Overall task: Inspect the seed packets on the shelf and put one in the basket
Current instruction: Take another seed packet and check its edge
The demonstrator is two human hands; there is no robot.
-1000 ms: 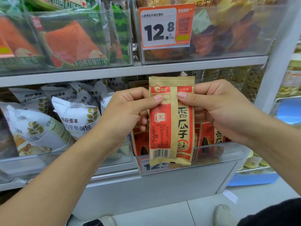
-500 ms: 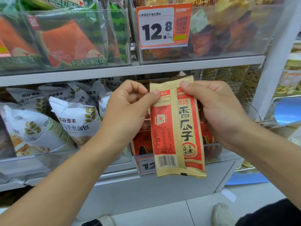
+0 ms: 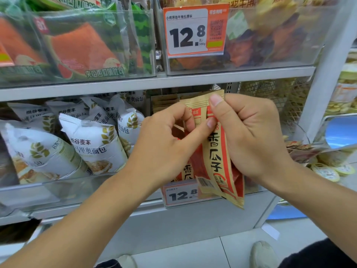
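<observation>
**Seed packet held for inspection at the shelf front**

Shop shelving (image 3: 154,84) is filling the background, its clear bins running across two tiers. At far left, white bread bags (image 3: 92,149) are leaning in the lower bin. Moving rightward, the left hand (image 3: 166,149) is pinching the upper left part of the seed packet (image 3: 216,157) between thumb and curled fingers. The packet is hanging folded lengthwise and tilted in front of the lower price tag (image 3: 181,194), with more red packets (image 3: 185,171) standing in the bin just behind it. Further right, the right hand (image 3: 253,136) is gripping the packet's top edge, thumb pressing the front and fingers curling behind. Inspection appears to be the step in hand. No basket is showing in view, so the next move is likely calling for one hand to release while the other carries the packet away from the shelf and down to it.
</observation>
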